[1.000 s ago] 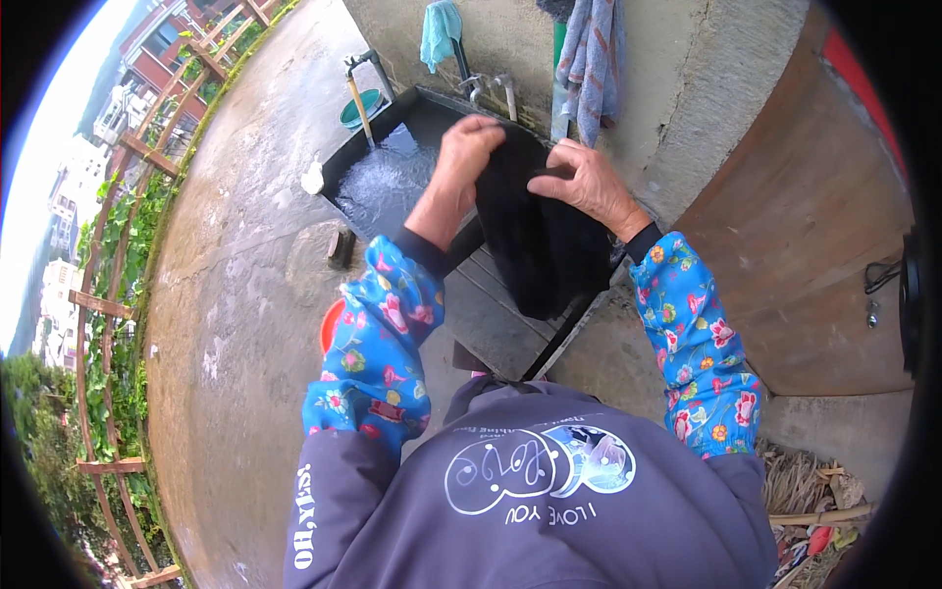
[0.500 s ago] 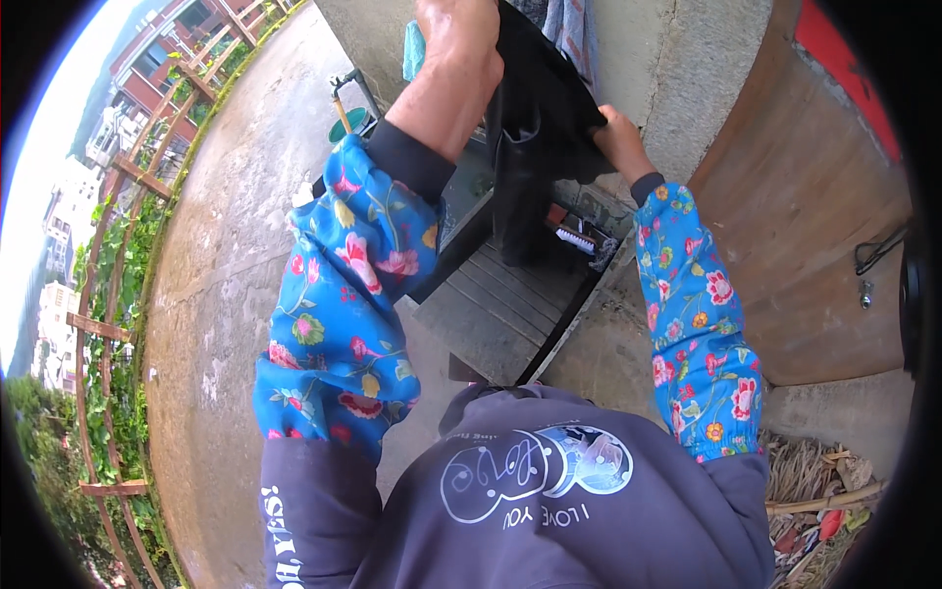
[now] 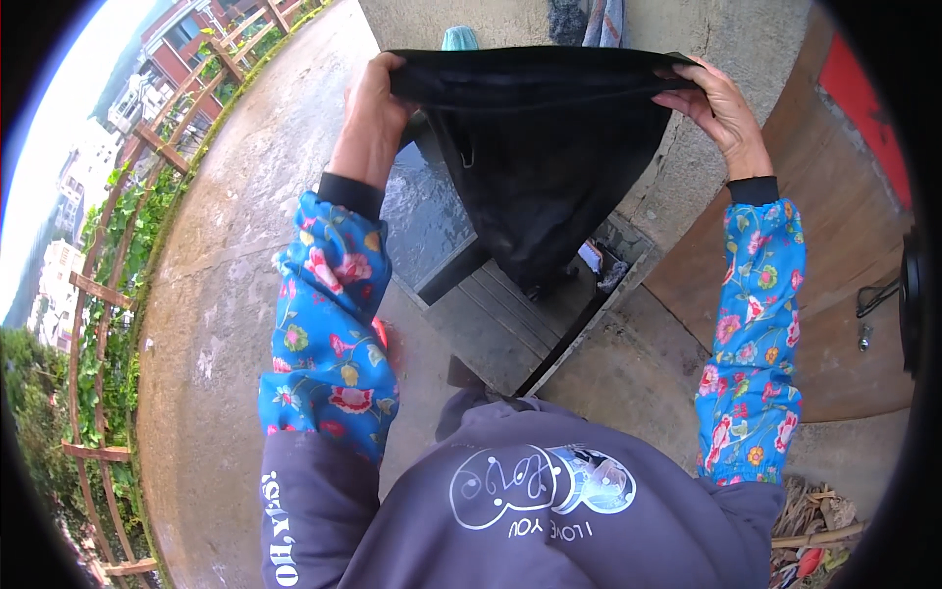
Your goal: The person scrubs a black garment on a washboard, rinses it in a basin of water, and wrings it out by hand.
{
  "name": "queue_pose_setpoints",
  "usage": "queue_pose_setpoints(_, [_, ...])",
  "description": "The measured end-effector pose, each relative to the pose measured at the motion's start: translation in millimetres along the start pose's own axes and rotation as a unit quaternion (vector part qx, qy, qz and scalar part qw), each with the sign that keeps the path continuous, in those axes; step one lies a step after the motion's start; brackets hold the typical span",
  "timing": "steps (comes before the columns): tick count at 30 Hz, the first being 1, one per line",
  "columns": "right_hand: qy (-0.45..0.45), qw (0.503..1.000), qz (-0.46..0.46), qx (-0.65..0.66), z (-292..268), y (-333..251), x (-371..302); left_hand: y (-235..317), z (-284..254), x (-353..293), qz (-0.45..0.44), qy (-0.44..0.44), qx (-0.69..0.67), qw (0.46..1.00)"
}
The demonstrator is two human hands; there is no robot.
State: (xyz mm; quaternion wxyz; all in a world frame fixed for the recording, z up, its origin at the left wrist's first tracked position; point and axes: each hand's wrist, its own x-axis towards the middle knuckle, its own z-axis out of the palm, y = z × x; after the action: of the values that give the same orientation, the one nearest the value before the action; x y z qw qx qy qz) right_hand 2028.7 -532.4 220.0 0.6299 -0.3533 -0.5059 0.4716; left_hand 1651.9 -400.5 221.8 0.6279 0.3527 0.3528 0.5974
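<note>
A pair of black trousers [image 3: 559, 157] hangs stretched out in front of me, its wide waistband at the top and its lower part gathered together below. My left hand [image 3: 371, 116] grips the band's left end, thumb over the edge. At the other end my right hand [image 3: 724, 113] pinches the band between thumb and fingers. Under the cloth lies a ribbed stone washboard slab [image 3: 496, 319], which the hanging end covers in part. To its left is a basin of water [image 3: 424, 201], partly hidden by the trousers.
A scrubbing brush [image 3: 590, 257] lies on the ledge right of the slab. Cloths [image 3: 603, 25] and a teal cloth [image 3: 458, 39] hang by the concrete wall [image 3: 677, 29]. A wooden board [image 3: 814, 265] stands at right; a wooden fence [image 3: 98, 285] runs along the left.
My left hand has moved down and left, my right hand up and right. The black trousers, bunched before, are now spread wide between them.
</note>
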Motion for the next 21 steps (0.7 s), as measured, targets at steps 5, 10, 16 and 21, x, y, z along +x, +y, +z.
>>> queue_pose_setpoints(5, [-0.061, 0.993, 0.018, 0.102, -5, 20, 13, -2, -17, -25, -0.066, -0.09, -0.009, 0.994])
queue_pose_setpoints(10, [0.088, 0.986, 0.02, 0.142, 45, 47, 4, -63, -56, -37, 0.037, 0.03, -0.203, 0.978])
queue_pose_setpoints(16, [0.092, 0.956, 0.138, -0.242, 31, 179, 30, -215, -46, -104, -0.271, 0.001, -0.083, 0.959])
queue_pose_setpoints(21, [0.253, 0.953, 0.162, 0.039, 18, 231, 100, -208, -129, -29, -0.232, 0.004, -0.217, 0.948])
